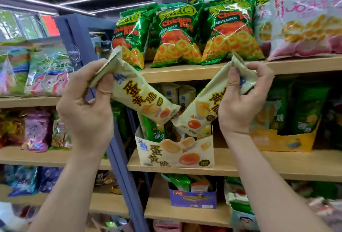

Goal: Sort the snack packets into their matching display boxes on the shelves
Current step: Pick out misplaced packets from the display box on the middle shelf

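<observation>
Both left packet (142, 100) and right packet (200, 110) ends meet above box (166, 157) rim.

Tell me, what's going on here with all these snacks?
A person is sorting snacks at shop shelves. The left hand grips a cream packet by its top end, and the right hand pinches a second cream packet the same way. Both hang slanted, lower ends close together, just above the display box printed with the same egg picture. Neither is in the box yet. A green packet stands in that box too.
</observation>
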